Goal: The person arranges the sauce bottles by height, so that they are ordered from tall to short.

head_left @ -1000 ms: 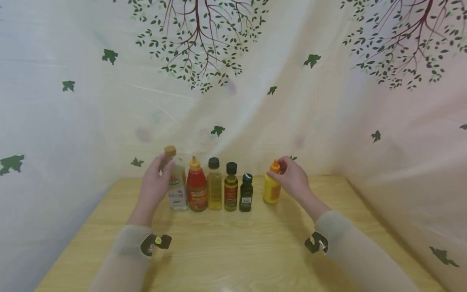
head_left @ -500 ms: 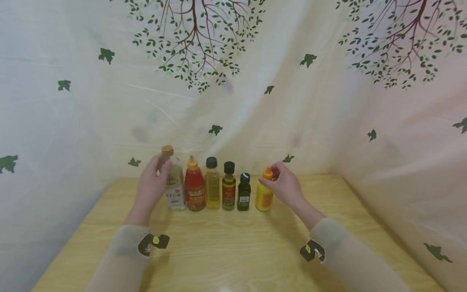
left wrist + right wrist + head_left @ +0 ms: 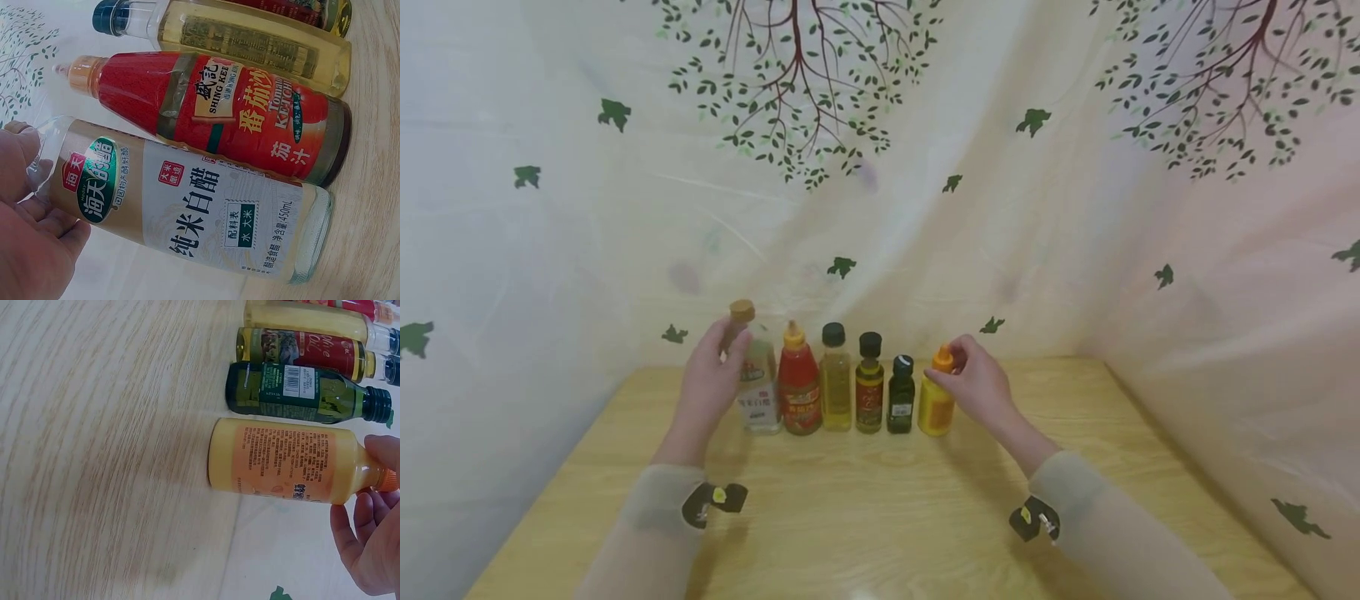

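Observation:
My left hand (image 3: 709,379) grips the neck of a clear glass rice vinegar bottle (image 3: 187,206), which stands upright at the row's left end. Beside it comes a red ketchup bottle (image 3: 140,87) with an orange nozzle cap. A bottle of pale yellow liquid (image 3: 836,387), an olive oil bottle (image 3: 869,392) and a small dark green bottle (image 3: 901,400) continue the row. At the right end, my right hand (image 3: 981,379) pinches a yellow squeeze bottle (image 3: 281,462) near its orange cap. A narrow gap separates it from the green bottle.
All the bottles are on a light wooden table (image 3: 880,508). Pale fabric (image 3: 1000,250) printed with branches and leaves hangs behind the table and along both sides.
My right hand has brought the yellow squeeze bottle left and nearer to me, up beside the dark green bottle. My left hand keeps its grip on the vinegar bottle.

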Demonstrator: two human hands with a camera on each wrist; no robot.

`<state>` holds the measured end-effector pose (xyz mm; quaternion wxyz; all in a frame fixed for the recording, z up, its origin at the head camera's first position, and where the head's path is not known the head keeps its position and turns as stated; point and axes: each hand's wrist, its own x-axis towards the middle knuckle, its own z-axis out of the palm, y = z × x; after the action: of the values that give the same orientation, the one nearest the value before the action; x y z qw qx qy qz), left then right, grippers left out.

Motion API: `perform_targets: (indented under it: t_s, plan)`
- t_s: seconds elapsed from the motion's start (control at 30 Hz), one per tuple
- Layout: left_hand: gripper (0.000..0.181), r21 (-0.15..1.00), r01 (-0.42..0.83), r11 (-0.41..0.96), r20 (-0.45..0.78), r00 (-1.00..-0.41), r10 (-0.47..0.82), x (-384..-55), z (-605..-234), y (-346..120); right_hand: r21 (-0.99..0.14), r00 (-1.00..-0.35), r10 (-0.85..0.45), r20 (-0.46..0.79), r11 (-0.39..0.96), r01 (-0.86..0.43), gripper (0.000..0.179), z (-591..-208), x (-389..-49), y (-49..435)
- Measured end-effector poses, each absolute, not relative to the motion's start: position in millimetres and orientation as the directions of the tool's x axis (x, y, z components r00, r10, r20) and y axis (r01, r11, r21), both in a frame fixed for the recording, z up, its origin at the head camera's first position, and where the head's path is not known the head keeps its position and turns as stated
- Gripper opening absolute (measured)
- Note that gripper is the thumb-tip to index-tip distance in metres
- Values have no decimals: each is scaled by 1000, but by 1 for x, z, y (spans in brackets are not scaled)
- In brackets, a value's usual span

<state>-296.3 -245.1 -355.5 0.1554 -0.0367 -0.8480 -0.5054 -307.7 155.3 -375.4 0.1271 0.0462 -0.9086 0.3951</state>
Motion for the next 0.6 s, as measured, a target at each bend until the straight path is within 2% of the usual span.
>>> perform_targets:
  t_s: [0.17,0.4,0.6]
  plan:
    - [69,836,240,494,325,-941,-94,-299,-358,-243,-707,-960,27,279,682,-186,46,-378,-309,157]
    - [68,847,199,492,280,-955,-96,-298,-361,-242,-712,-966,41,256,684,-160,47,-386,-307,156]
    - [70,827,244,506,336,-937,-98,-296,-358,-244,-711,-957,41,288,678,-185,45,-385,-309,152]
